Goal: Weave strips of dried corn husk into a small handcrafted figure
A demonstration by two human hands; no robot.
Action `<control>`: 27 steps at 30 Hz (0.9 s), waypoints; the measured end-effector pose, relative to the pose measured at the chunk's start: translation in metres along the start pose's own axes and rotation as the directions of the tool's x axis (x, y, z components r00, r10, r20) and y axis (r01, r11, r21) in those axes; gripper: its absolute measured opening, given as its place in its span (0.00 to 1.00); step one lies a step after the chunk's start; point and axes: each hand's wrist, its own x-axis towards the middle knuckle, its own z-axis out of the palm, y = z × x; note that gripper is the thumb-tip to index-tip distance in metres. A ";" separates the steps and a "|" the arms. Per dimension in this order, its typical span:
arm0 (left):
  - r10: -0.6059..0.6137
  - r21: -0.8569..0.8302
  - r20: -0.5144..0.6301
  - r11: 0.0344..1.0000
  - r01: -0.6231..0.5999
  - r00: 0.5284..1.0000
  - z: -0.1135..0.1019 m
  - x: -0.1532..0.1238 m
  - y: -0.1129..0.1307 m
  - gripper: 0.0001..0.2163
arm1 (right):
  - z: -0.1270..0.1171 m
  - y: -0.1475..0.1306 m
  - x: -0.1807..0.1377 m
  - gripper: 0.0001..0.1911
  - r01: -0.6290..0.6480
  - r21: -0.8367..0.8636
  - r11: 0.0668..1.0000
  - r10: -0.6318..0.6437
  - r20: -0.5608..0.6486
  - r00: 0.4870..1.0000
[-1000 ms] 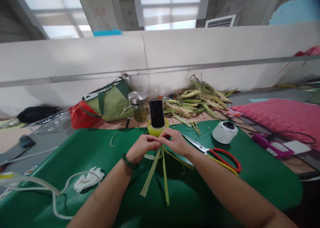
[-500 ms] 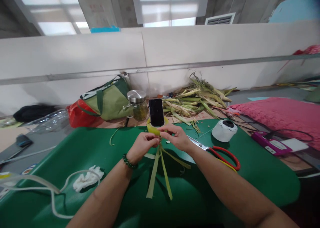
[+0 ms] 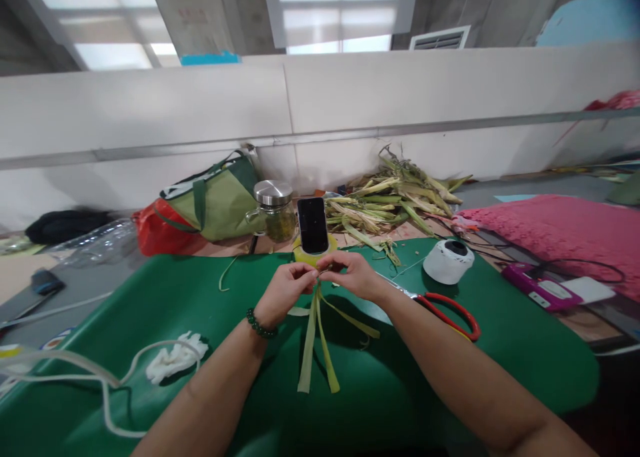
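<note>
My left hand point(image 3: 286, 289), with a green bead bracelet point(image 3: 260, 325) at the wrist, pinches the gathered top of several pale green leaf strips point(image 3: 309, 350). The strips fan out downward over the green mat. Fingertip to fingertip with it, my right hand point(image 3: 354, 277) is closed at the same gathered top. Whatever lies between its fingers is too small and covered to make out. Just behind the hands, a phone point(image 3: 313, 225) leans upright in a yellow roll point(image 3: 303, 257). Red-handled scissors point(image 3: 447, 295) lie beside my right forearm.
Dried leaves point(image 3: 395, 197) are heaped by the wall, beside a lidded glass jar point(image 3: 279, 225) and a green bag point(image 3: 225, 207). A white thread spool point(image 3: 449, 263) and purple power strip point(image 3: 543, 287) sit right. Crumpled tissue point(image 3: 176, 358) and white cable point(image 3: 106, 403) lie left.
My right hand's raised fingers have come down and curled in closer to the left fingertips. The hanging leaf strips have swung slightly, their lower ends shifting a little.
</note>
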 end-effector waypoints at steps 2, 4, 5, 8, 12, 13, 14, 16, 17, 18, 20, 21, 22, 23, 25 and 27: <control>-0.018 0.001 0.001 1.000 0.018 1.000 0.000 0.000 -0.001 0.11 | 0.000 0.000 0.000 0.05 0.045 -0.044 0.998 -0.046 -0.027 0.999; -0.033 -0.001 -0.004 0.999 0.033 0.999 0.001 0.001 -0.001 0.11 | 0.000 -0.002 -0.001 0.05 0.116 -0.115 0.987 -0.121 -0.040 0.992; -0.040 -0.008 -0.007 0.999 0.040 0.999 0.001 0.001 -0.002 0.11 | 0.000 -0.004 -0.002 0.05 0.150 -0.151 0.977 -0.159 -0.046 0.986; -0.053 -0.038 -0.007 0.998 0.053 0.999 0.000 0.001 -0.002 0.11 | 0.000 -0.010 -0.004 0.05 0.209 -0.231 0.950 -0.223 -0.038 0.974; -0.042 -0.040 0.006 0.998 0.043 0.999 -0.001 0.001 -0.002 0.11 | -0.002 -0.018 -0.007 0.08 0.194 -0.145 0.970 -0.197 -0.010 0.980; -0.033 -0.038 0.009 0.999 0.033 0.999 -0.001 0.001 -0.001 0.11 | -0.002 -0.019 -0.006 0.09 0.155 -0.067 0.986 -0.156 -0.012 0.988; -0.020 -0.036 0.011 0.999 0.020 1.000 -0.001 0.001 -0.001 0.11 | -0.002 -0.019 -0.006 0.11 0.100 0.020 0.995 -0.100 -0.014 0.995; 0.016 -0.024 0.025 1.000 -0.015 1.000 0.000 0.001 -0.001 0.11 | -0.001 -0.017 -0.004 0.09 -0.024 0.158 0.987 0.027 -0.011 1.000; 0.037 -0.013 0.033 0.999 -0.037 0.999 0.000 0.001 -0.001 0.11 | 0.000 -0.016 -0.003 0.08 -0.076 0.194 0.978 0.079 -0.005 0.997; 0.061 0.003 0.035 0.998 -0.061 0.998 0.000 0.001 -0.001 0.11 | 0.001 -0.014 -0.002 0.07 -0.114 0.214 0.970 0.115 0.007 0.993; 0.114 0.060 0.024 0.992 -0.115 0.993 0.001 0.000 -0.001 0.10 | 0.003 -0.012 -0.001 0.08 -0.161 0.244 0.956 0.152 0.055 0.987; 0.145 0.104 0.014 0.984 -0.145 0.989 0.001 0.000 -0.001 0.10 | 0.004 -0.011 0.000 0.09 -0.177 0.263 0.948 0.162 0.077 0.984; 0.180 0.158 0.005 0.971 -0.179 0.984 0.001 0.000 -0.001 0.09 | 0.004 -0.010 0.000 0.10 -0.191 0.285 0.939 0.172 0.092 0.981; 0.219 0.219 -0.003 0.952 -0.213 0.976 0.001 -0.001 -0.001 0.09 | 0.004 -0.010 0.001 0.11 -0.206 0.305 0.930 0.183 0.102 0.978; 0.294 0.334 -0.016 0.902 -0.272 0.956 0.002 -0.002 0.000 0.09 | 0.003 -0.009 0.001 0.13 -0.234 0.328 0.915 0.208 0.113 0.972; 0.348 0.419 -0.026 0.855 -0.306 0.937 0.003 -0.003 0.000 0.09 | 0.001 -0.009 0.002 0.13 -0.255 0.323 0.911 0.226 0.127 0.966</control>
